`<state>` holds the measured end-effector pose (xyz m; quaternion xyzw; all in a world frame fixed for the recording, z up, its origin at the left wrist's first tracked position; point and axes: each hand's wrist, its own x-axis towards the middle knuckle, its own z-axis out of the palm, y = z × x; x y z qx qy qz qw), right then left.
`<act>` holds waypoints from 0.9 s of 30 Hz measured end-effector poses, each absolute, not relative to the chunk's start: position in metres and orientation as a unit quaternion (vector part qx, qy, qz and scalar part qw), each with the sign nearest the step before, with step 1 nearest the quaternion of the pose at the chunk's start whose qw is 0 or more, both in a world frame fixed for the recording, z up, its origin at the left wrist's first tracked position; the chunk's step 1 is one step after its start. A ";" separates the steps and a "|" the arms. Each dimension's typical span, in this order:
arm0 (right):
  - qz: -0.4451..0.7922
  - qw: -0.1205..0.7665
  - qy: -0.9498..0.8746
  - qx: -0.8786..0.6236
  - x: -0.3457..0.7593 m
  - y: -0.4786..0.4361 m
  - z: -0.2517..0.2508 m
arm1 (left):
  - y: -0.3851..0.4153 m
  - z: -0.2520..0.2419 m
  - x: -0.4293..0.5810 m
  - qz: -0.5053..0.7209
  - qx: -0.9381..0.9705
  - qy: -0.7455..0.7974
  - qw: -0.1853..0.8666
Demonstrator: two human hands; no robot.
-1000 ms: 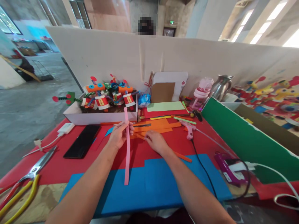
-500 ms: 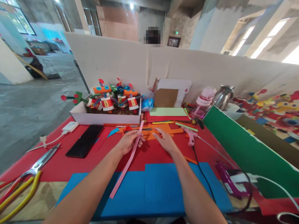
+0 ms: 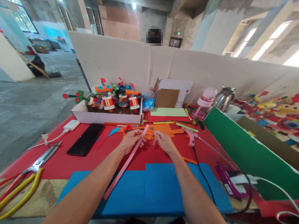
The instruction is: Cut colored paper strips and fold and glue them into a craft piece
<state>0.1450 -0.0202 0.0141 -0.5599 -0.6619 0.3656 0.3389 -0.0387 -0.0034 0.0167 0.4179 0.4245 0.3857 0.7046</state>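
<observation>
A long pink paper strip (image 3: 126, 163) is pinched near its upper end in my left hand (image 3: 132, 140). The strip slants down and left over my forearm's side towards the blue sheet (image 3: 163, 189). Just right of the strip's top, apart from it, my right hand (image 3: 164, 143) has thumb and fingertips drawn together; whatever they hold, if anything, is too small to make out. Beyond both hands lie orange paper pieces (image 3: 163, 128). A pink glue gun (image 3: 192, 138) rests to the right of my right hand.
On the left are large shears (image 3: 38, 163), a black phone (image 3: 85, 140) and a white charger (image 3: 71, 125). A white box (image 3: 106, 118) of paper-cup figures stands behind. To the right are a green-sided box (image 3: 245, 155), a purple power strip (image 3: 230, 180) and cables.
My right hand's fingers have closed from spread to pinched, near the strip's upper end. The pink strip has tilted, its lower end shifting left, still in my left hand.
</observation>
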 end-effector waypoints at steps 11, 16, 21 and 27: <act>0.355 0.370 -0.658 -0.551 0.145 -0.019 0.014 | -0.007 0.012 -0.036 0.349 0.481 0.419 0.686; 0.336 0.399 -0.654 -0.548 0.144 -0.020 0.014 | -0.008 0.013 -0.035 0.370 0.477 0.400 0.689; 0.306 0.353 -0.688 -0.555 0.142 -0.023 0.018 | -0.007 0.013 -0.036 0.334 0.454 0.393 0.727; 0.415 0.381 -0.614 -0.553 0.140 -0.021 0.014 | -0.010 0.015 -0.035 0.312 0.461 0.391 0.733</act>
